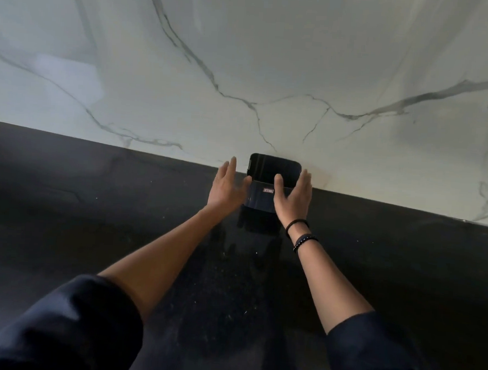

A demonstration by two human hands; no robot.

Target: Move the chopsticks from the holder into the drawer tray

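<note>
No chopsticks, holder or drawer tray are in view. A dark phone (273, 169) leans upright against the marble wall on a small dark wallet-like stand (260, 198). My left hand (227, 188) hovers just left of it, fingers apart and palm turned toward it. On the other side is my right hand (295, 195), also spread, with its thumb over the phone's lower edge and the stand. Neither hand grips anything. Dark bracelets circle my right wrist.
A glossy black counter (92, 218) stretches across the lower half and reflects the phone. Behind it rises a white marble wall (245, 56) with grey veins. My dark sleeves fill the bottom corners.
</note>
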